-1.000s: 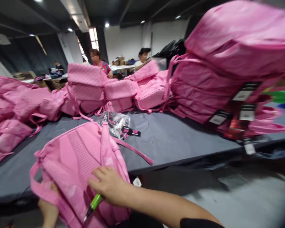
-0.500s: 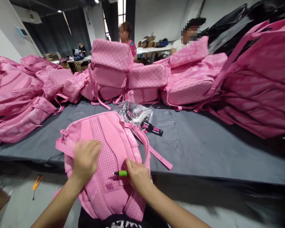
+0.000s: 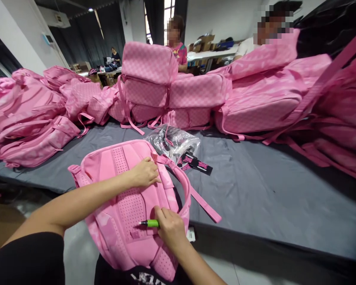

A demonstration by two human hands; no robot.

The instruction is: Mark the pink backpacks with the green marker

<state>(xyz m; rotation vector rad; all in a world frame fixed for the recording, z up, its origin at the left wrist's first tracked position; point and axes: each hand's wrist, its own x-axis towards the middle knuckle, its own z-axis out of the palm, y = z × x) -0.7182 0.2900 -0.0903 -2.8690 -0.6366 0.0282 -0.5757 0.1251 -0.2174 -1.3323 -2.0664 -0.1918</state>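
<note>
A pink backpack (image 3: 130,206) leans at the table's front edge against my body, its padded, dotted back panel facing up. My left hand (image 3: 146,172) lies on the upper right part of that panel, fingers curled at a seam; whether they pinch fabric is hidden. Lower down, my right hand (image 3: 170,225) is closed around a green pen (image 3: 151,223), whose dark tip points left over the panel. A loose strap (image 3: 206,206) sticks out to the right of the backpack.
Pink backpacks (image 3: 148,63) are piled along the far side of the grey-covered table (image 3: 255,186). Behind my backpack lie a clear plastic bag (image 3: 175,140) and black tags with pink shapes (image 3: 198,164). People stand beyond the piles.
My left hand has moved right across the back panel, from its left side to the upper right seam. My right hand stays near the same place with the pen. The view has shifted slightly.
</note>
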